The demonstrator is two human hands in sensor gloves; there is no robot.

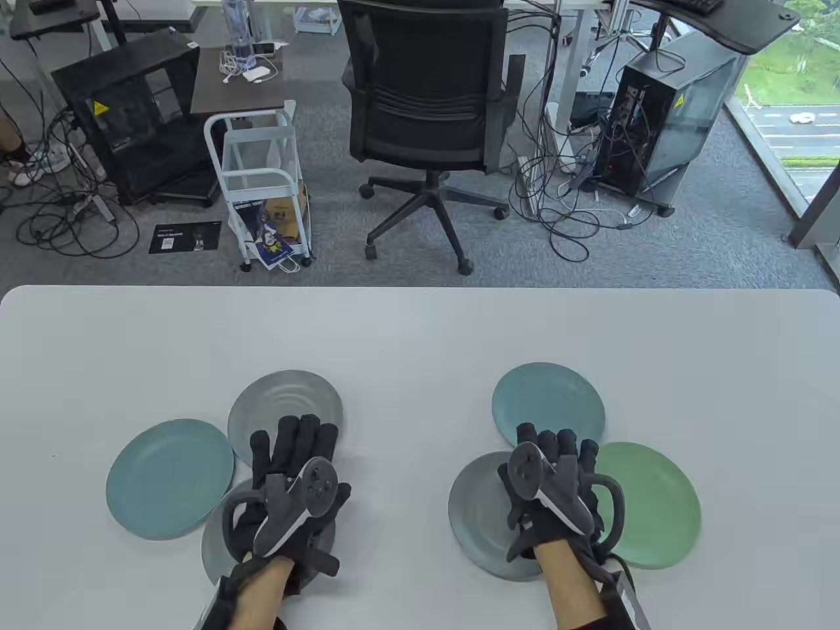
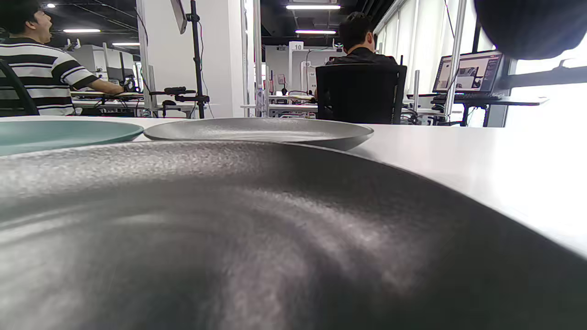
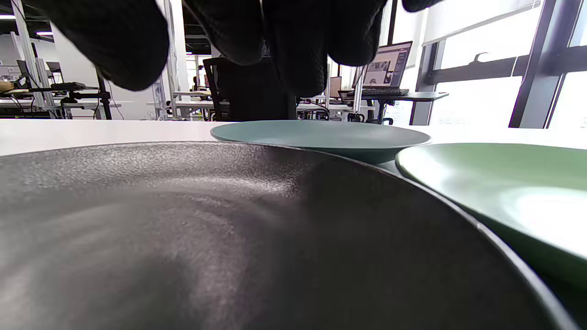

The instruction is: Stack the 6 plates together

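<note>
Six plates lie flat on the white table (image 1: 420, 328) in two groups of three. On the left are a blue-teal plate (image 1: 169, 479), a far grey plate (image 1: 285, 403) and a near grey plate (image 1: 213, 545). My left hand (image 1: 295, 459) lies spread over the near grey plate (image 2: 229, 238), fingers reaching the far grey plate's (image 2: 257, 130) edge. On the right are a teal plate (image 1: 548, 400), a grey plate (image 1: 476, 518) and a green plate (image 1: 656, 505). My right hand (image 1: 554, 459) is spread above the grey plate (image 3: 206, 238), its fingers (image 3: 275, 41) held off the surface. Neither hand grips anything.
The plates in each group touch or overlap at their rims. The teal plate (image 3: 321, 135) and the green plate (image 3: 504, 183) lie just beyond the right hand. An office chair (image 1: 426, 98) and a white cart (image 1: 259, 184) stand beyond the table's far edge.
</note>
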